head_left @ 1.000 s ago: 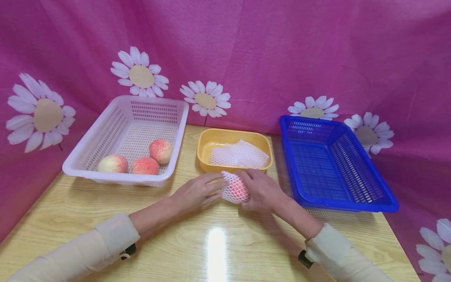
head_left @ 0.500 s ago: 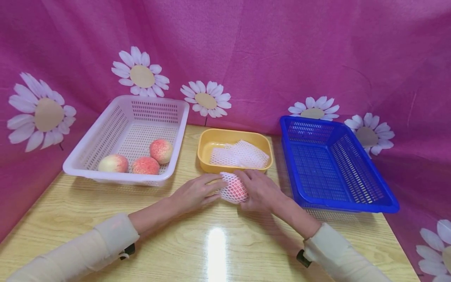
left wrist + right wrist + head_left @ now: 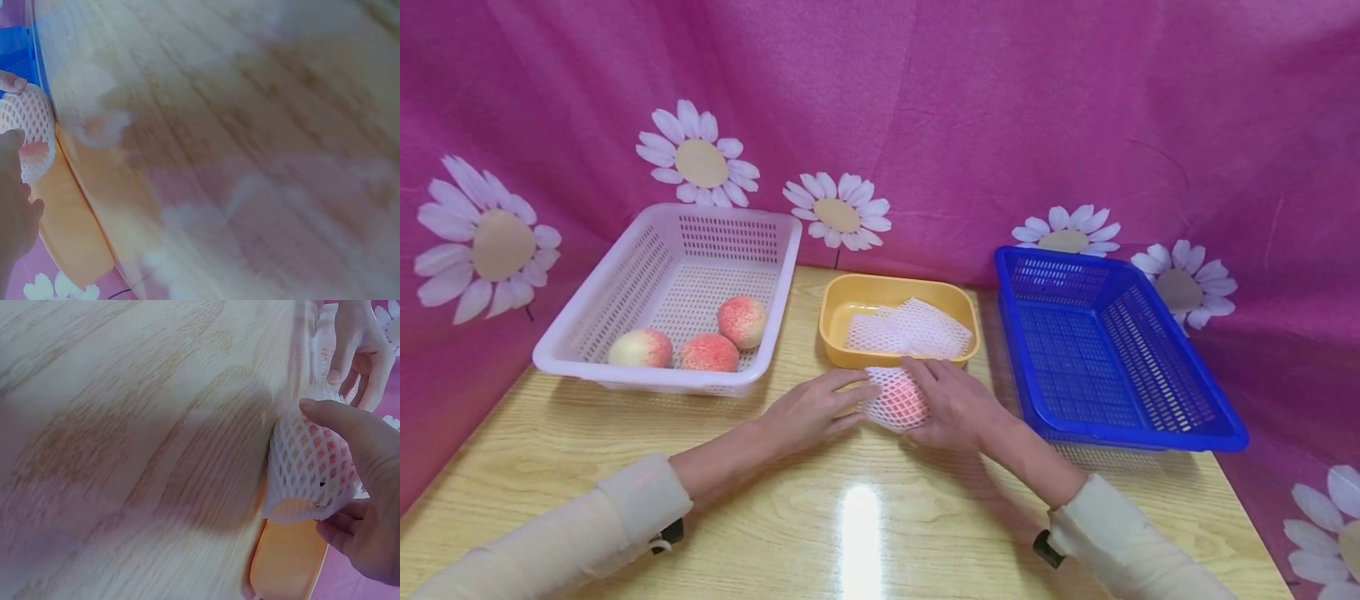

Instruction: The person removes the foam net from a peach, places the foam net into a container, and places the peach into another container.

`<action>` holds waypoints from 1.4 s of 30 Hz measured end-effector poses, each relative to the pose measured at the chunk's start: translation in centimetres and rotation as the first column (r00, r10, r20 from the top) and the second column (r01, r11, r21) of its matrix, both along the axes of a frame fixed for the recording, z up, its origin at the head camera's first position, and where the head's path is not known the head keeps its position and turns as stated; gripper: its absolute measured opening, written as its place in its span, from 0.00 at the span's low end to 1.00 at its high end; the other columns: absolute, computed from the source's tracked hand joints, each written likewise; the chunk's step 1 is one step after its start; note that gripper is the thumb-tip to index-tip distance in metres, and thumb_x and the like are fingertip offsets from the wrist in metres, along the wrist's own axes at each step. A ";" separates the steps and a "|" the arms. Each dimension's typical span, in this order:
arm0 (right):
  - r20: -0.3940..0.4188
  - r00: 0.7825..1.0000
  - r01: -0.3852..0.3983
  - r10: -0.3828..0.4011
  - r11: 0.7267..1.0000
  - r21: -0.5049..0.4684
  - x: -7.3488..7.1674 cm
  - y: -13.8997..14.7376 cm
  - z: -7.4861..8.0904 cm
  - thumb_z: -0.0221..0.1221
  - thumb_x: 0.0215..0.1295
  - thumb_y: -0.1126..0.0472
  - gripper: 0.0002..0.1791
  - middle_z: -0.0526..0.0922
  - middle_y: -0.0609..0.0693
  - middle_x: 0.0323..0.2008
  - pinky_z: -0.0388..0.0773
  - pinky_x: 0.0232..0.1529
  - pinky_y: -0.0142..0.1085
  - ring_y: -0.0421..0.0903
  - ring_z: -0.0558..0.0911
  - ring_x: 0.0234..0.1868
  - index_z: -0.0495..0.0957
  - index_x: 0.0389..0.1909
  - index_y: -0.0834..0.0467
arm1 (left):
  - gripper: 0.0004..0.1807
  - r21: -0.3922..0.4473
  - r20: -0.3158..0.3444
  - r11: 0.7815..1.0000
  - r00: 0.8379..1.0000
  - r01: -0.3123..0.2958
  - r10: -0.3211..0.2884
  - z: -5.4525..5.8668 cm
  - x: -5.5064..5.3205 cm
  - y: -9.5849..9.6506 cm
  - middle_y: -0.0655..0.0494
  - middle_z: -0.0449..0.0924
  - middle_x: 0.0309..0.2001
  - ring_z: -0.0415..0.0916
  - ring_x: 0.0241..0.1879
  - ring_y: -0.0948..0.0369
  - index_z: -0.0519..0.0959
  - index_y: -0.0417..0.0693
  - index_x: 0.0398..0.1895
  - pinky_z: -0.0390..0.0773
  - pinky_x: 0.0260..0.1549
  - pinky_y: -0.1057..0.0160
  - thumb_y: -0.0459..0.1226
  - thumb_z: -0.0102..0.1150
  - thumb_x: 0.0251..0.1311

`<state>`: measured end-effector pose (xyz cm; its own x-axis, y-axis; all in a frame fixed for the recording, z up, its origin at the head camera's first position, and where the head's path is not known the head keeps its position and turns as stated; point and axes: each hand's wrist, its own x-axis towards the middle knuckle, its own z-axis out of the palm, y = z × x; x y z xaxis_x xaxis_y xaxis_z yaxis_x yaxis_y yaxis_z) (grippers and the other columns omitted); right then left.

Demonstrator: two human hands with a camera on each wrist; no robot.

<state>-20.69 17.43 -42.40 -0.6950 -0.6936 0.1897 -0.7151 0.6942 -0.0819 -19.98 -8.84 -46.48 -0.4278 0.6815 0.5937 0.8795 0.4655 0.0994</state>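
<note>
A pink peach in a white foam net (image 3: 897, 400) is between the two hands, just in front of the yellow tub. My right hand (image 3: 958, 406) grips the netted peach from the right. The right wrist view shows its thumb (image 3: 319, 407) on the net's near side, with fingers curled on the other. My left hand (image 3: 812, 412) pinches the net's left end with thumb and fingertips. In the left wrist view, pink peach skin (image 3: 34, 150) shows beside a left fingertip at the net's opening.
A white basket (image 3: 782, 287) at left holds three peaches (image 3: 710, 353). The yellow tub (image 3: 831, 329) holds more foam nets (image 3: 917, 327). A blue basket (image 3: 1037, 392) stands at right. A flowered magenta cloth (image 3: 955, 150) hangs behind the wooden table (image 3: 760, 525).
The netted peach has shifted slightly left, and its net looks a little more spread at the left end. Both hands stay in nearly the same place; baskets and tub have not moved.
</note>
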 end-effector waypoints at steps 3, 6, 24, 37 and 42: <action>-0.004 1.000 0.012 -0.012 1.000 -0.004 0.1 0.2 0.0 0.78 0.39 0.41 0.57 0.79 0.61 0.54 0.78 0.55 0.49 0.58 0.80 0.54 0.64 0.69 0.61 | 0.25 0.008 -0.005 1.000 1.000 0.004 -0.004 -0.1 0.0 -0.1 0.43 0.80 0.56 0.78 0.55 0.51 0.81 0.45 0.57 0.78 0.54 0.59 0.38 0.73 0.56; -0.008 0.999 0.036 -0.036 0.999 0.001 0.2 0.4 0.0 0.77 0.40 0.39 0.58 0.79 0.61 0.55 0.78 0.54 0.50 0.58 0.80 0.54 0.63 0.70 0.60 | 0.25 0.020 -0.013 1.000 1.000 0.012 -0.011 -0.2 -0.1 -0.2 0.44 0.80 0.56 0.78 0.55 0.51 0.81 0.44 0.57 0.78 0.55 0.59 0.37 0.74 0.54; 0.072 0.987 0.144 -0.144 0.990 0.004 0.8 1.9 0.3 0.75 0.42 0.36 0.58 0.77 0.60 0.59 0.80 0.50 0.53 0.56 0.77 0.58 0.61 0.72 0.55 | 0.25 0.032 0.032 0.999 0.999 -0.007 0.005 -0.5 0.3 -1.3 0.42 0.79 0.56 0.78 0.54 0.50 0.81 0.42 0.56 0.80 0.51 0.55 0.36 0.74 0.53; 0.096 0.984 0.153 -0.152 0.988 -0.006 1.4 2.9 0.1 0.77 0.43 0.38 0.58 0.76 0.63 0.58 0.80 0.49 0.55 0.60 0.77 0.56 0.59 0.72 0.57 | 0.24 0.031 0.050 0.999 0.998 -0.036 0.035 -0.2 0.8 -2.1 0.43 0.79 0.56 0.78 0.53 0.51 0.82 0.42 0.55 0.80 0.52 0.54 0.35 0.74 0.54; 0.122 0.979 0.171 -0.165 0.985 -0.032 1.7 3.5 -0.1 0.78 0.41 0.38 0.60 0.75 0.62 0.59 0.77 0.55 0.55 0.61 0.76 0.58 0.58 0.73 0.55 | 0.25 0.032 0.051 0.998 0.998 -0.048 0.047 -0.3 1.0 -2.7 0.43 0.78 0.57 0.78 0.54 0.50 0.81 0.42 0.56 0.79 0.53 0.53 0.36 0.74 0.53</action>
<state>-18.99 20.91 -42.49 -0.8202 -0.5581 0.1254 -0.5720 0.7977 -0.1911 -18.95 -11.59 -46.81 -0.4891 0.6402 0.5924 0.8499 0.5025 0.1586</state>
